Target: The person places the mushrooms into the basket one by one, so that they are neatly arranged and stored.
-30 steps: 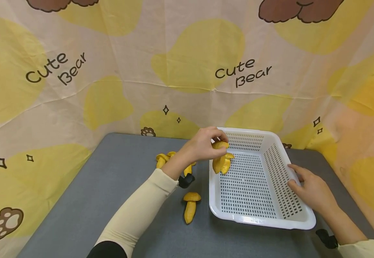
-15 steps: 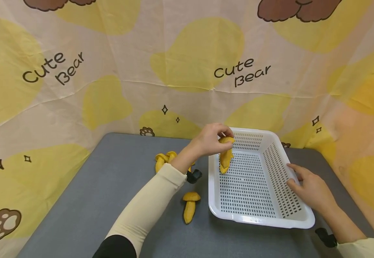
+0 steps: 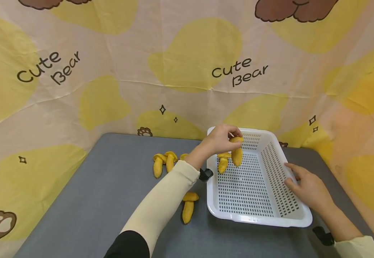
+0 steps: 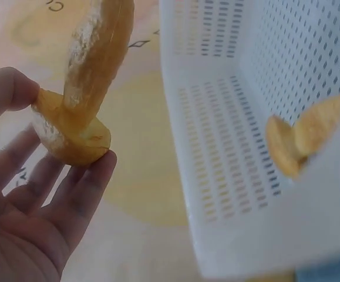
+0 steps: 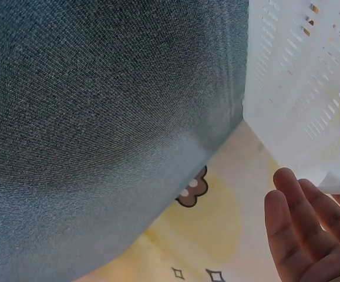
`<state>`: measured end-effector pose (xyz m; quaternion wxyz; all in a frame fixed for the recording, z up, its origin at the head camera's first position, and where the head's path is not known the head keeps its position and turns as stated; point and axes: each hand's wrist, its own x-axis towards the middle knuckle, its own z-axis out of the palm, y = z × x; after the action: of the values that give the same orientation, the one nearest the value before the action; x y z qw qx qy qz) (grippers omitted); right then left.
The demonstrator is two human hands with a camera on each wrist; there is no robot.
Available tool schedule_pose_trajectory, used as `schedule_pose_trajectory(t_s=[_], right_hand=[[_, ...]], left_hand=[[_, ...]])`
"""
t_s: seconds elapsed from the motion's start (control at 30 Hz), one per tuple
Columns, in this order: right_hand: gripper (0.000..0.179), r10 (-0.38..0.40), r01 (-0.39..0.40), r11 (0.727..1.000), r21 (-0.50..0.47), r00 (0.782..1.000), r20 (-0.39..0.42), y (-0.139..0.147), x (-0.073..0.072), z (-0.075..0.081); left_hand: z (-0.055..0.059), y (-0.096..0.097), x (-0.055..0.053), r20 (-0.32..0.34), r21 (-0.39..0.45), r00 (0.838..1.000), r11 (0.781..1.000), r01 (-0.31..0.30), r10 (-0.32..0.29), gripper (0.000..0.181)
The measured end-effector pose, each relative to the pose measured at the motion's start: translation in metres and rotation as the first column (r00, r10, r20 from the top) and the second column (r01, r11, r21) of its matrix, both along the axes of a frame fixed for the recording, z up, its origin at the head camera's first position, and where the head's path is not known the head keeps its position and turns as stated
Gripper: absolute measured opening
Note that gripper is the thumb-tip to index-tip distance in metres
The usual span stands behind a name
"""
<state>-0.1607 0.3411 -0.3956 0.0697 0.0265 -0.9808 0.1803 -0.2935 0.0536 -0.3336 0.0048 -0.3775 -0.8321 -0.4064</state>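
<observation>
My left hand pinches a yellow mushroom by its cap, above the far left part of a white perforated plastic basket. In the left wrist view, thumb and fingertips grasp the cap's edge while the stem points away from the palm. Another yellow mushroom lies inside the basket near its left wall. My right hand holds the basket's right rim, thumb at the inner side. The right wrist view shows its fingers beside the basket's outer wall.
Left of the basket, several more mushrooms lie at the back of the grey table, some partly behind the left forearm. A single mushroom rests nearer the front. A printed cloth hangs behind the table.
The left hand has moved right over the basket with its mushroom, leaving the one lying in the basket more visible. The right hand stays at the rim.
</observation>
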Motion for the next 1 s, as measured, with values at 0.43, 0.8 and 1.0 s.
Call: schedule_pose_trajectory(t_s=[0.43,0.8,1.0], right_hand=[[0.053,-0.003,0.003,1.000,-0.007,1.000,0.017,0.000,-0.001,-0.001],[0.053,0.001,-0.001,1.000,-0.022,1.000,0.023,0.002,0.000,-0.002],[0.053,0.003,-0.002,1.000,-0.024,1.000,0.019,0.001,-0.001,-0.001]], left_hand=[[-0.020,0.032,-0.013,0.126,0.005,0.990,0.997,-0.072,0.070,0.018],[-0.043,0.052,-0.022,0.198,-0.081,0.964,0.983,-0.162,0.176,0.012],[-0.051,0.062,-0.028,0.099,-0.171,0.982,0.975,-0.141,0.159,0.013]])
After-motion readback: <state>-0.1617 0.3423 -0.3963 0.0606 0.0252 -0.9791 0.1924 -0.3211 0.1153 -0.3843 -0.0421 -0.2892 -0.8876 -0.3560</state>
